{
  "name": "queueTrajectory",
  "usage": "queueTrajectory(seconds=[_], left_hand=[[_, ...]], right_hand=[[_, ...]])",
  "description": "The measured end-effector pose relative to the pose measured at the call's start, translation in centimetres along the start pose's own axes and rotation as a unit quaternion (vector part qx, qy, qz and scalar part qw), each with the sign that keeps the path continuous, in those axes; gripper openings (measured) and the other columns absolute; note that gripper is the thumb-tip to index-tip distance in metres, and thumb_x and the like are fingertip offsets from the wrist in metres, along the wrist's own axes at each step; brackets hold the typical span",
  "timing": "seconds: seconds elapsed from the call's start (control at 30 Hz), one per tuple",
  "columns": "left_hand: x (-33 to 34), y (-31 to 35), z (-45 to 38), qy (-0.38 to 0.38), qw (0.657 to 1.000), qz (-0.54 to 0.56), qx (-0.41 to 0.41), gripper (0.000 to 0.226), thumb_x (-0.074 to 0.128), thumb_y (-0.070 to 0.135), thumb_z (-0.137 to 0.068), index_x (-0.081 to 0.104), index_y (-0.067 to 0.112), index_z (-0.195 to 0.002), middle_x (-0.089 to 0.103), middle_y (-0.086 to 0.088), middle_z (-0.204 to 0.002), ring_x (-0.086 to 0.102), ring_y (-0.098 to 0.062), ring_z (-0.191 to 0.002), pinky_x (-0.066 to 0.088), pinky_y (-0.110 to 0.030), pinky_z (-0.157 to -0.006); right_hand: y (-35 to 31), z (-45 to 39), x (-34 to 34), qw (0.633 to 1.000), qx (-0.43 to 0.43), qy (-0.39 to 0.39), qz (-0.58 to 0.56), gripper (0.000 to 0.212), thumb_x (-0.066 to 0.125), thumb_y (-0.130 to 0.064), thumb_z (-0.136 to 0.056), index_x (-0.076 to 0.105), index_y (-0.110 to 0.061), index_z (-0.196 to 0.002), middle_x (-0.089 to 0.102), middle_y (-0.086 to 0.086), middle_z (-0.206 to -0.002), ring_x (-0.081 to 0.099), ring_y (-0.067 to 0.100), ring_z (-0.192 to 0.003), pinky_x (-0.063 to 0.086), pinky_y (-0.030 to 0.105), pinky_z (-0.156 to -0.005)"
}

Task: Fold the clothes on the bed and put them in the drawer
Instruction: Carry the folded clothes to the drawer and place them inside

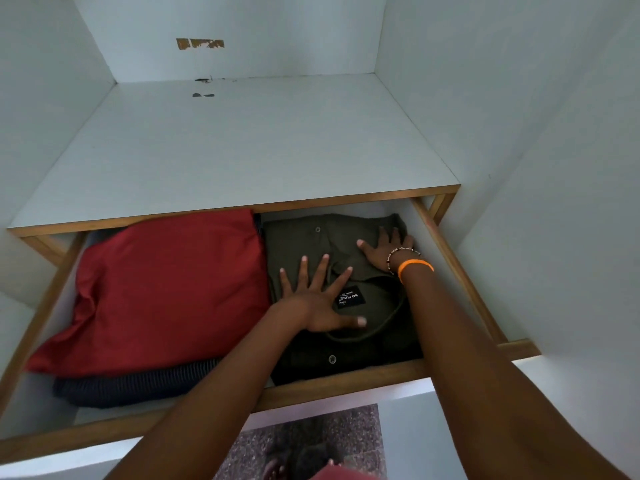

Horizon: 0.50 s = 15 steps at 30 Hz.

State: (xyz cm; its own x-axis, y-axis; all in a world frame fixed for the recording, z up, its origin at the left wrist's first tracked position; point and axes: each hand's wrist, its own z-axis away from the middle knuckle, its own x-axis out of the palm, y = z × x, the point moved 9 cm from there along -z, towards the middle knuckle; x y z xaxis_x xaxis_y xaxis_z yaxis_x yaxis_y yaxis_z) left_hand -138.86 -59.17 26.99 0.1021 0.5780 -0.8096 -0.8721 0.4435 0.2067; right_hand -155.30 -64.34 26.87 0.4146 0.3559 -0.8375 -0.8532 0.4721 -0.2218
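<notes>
Dark olive button-up shirt [346, 258], folded flat into a rough rectangle, small round buttons showing along the placket, collar curved open near the front, black neck label with white lettering reading "NO FUSS". Lying in the right half of the open drawer [460, 271], reaching almost to the drawer's right wall and to its wooden front rail. Just beside it on the left, touching along one edge, a folded red garment [166, 289], larger and slightly rumpled, sitting on top of a dark pinstriped garment [138, 386] whose edge pokes out toward the front. Left hand [318, 299] laid palm down on the middle of the olive shirt, fingers straight and spread wide, thumb stretched out just below the label, gripping nothing. Right hand [388, 247] also pressed flat on the shirt, farther back and toward its right edge, fingers splayed over the far corner, thumb pointing left; beaded bracelet [401, 254] and orange band [415, 266] on that wrist. Both forearms reaching in over the front rail. Above the drawer, a pale shelf [242, 150] with a wooden front edge. Below, a strip of speckled floor [311, 431].
</notes>
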Motion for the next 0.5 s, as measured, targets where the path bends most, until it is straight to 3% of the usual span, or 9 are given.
queueTrajectory(seconds=[0.1,0.2,0.27,0.37,0.43,0.5], left_hand=[[-2.4,0.3,2.0,0.000,0.992,0.121,0.026,0.075,0.028,0.071,-0.086,-0.007,0.044,-0.146,-0.023,0.002,-0.155,-0.021,-0.026,-0.142,-0.012,-0.054,-0.111],[-3.7,-0.1,5.9,-0.024,0.984,0.163,0.061,0.092,0.044,0.072,-0.080,-0.007,0.037,-0.148,-0.020,0.005,-0.156,-0.008,-0.017,-0.145,-0.001,-0.041,-0.116],[-2.5,-0.8,8.9,-0.045,0.992,0.089,0.079,0.112,0.057,0.074,-0.070,-0.017,0.037,-0.145,-0.028,0.009,-0.152,-0.019,-0.016,-0.142,-0.010,-0.043,-0.113],[-0.2,-2.8,11.8,-0.036,0.998,-0.011,0.043,0.131,0.061,0.079,-0.057,-0.031,0.035,-0.138,-0.048,0.010,-0.138,-0.049,-0.021,-0.124,-0.030,-0.052,-0.100],[-1.0,-5.0,11.8,0.019,1.000,0.002,-0.019,0.129,0.055,0.082,-0.059,-0.033,0.031,-0.138,-0.052,0.006,-0.135,-0.053,-0.024,-0.120,-0.032,-0.055,-0.095],[-3.7,-7.9,10.9,0.105,0.990,0.038,-0.089,0.114,0.045,0.079,-0.070,-0.025,0.026,-0.144,-0.044,0.001,-0.143,-0.045,-0.026,-0.127,-0.029,-0.056,-0.098]], right_hand=[[-0.7,1.8,-1.4,0.999,-0.026,-0.025,0.030,0.073,0.032,-0.055,-0.095,0.008,-0.013,-0.149,0.005,0.013,-0.157,0.011,0.036,-0.143,0.017,0.048,-0.116],[-2.2,6.3,-2.4,0.992,-0.113,-0.049,0.018,0.066,0.038,-0.053,-0.094,0.023,-0.016,-0.147,0.023,0.011,-0.154,0.025,0.029,-0.140,0.023,0.041,-0.113],[-3.4,11.1,-1.2,0.977,-0.178,-0.116,0.007,0.085,0.047,-0.066,-0.079,0.017,-0.026,-0.148,0.017,0.004,-0.156,0.020,0.024,-0.142,0.021,0.040,-0.112],[-4.8,16.9,2.5,0.946,-0.253,-0.184,0.090,0.114,0.058,-0.074,-0.062,-0.004,-0.033,-0.148,-0.011,-0.012,-0.156,-0.008,0.018,-0.145,-0.001,0.050,-0.115],[-6.2,18.0,4.2,0.936,-0.286,-0.168,0.113,0.112,0.055,-0.074,-0.066,-0.009,-0.032,-0.147,-0.022,-0.012,-0.154,-0.018,0.014,-0.143,-0.010,0.054,-0.112],[-8.8,17.5,4.0,0.938,-0.308,-0.135,0.086,0.097,0.044,-0.071,-0.076,-0.005,-0.030,-0.149,-0.018,-0.009,-0.156,-0.017,0.014,-0.143,-0.008,0.056,-0.112]])
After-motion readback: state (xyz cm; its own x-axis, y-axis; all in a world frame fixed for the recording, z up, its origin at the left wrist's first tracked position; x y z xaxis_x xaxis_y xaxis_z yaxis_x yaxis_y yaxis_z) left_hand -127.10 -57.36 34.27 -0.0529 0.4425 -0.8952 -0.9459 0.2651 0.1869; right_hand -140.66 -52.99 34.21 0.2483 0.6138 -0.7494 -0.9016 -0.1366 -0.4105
